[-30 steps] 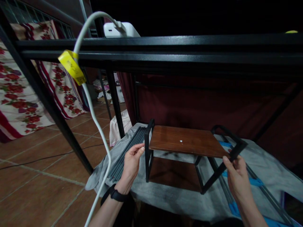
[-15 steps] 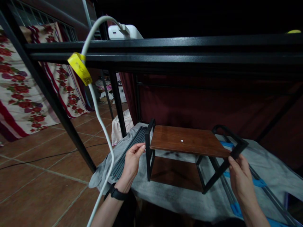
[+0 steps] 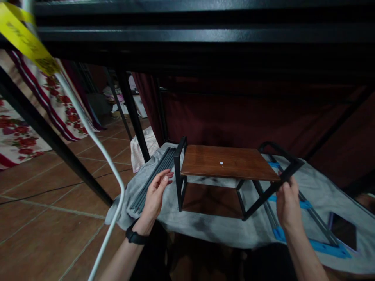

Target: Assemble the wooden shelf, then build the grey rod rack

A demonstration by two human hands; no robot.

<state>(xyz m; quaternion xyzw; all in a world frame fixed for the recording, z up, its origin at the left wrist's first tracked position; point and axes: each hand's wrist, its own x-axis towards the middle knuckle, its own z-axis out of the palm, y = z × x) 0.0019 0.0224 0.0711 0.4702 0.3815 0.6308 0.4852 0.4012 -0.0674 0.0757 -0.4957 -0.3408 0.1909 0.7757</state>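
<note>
A small two-tier shelf with brown wooden boards (image 3: 225, 162) and black metal side frames stands on a grey cloth. Its left side frame (image 3: 178, 179) is upright, while the right side frame (image 3: 263, 197) leans outward. My left hand (image 3: 155, 191) is just left of the upright frame, fingers loosely curved and apart, with nothing in them. At the right end, my right hand (image 3: 288, 201) grips the slanting frame near the corner of the upper board; some of its fingers are hidden behind the frame. A small white spot (image 3: 221, 163) shows on the upper board.
Several grey rods (image 3: 155, 177) lie left of the shelf on the grey cloth (image 3: 205, 232). Rods with blue connectors (image 3: 322, 246) and a phone (image 3: 342, 230) lie on the right. A black metal bar (image 3: 187, 35) crosses above; a white cable (image 3: 96, 140) hangs at left.
My left hand has come away from the left side frame, and its fingers have loosened. My right hand stays on the right frame. The view has tilted down, showing more of the phone.
</note>
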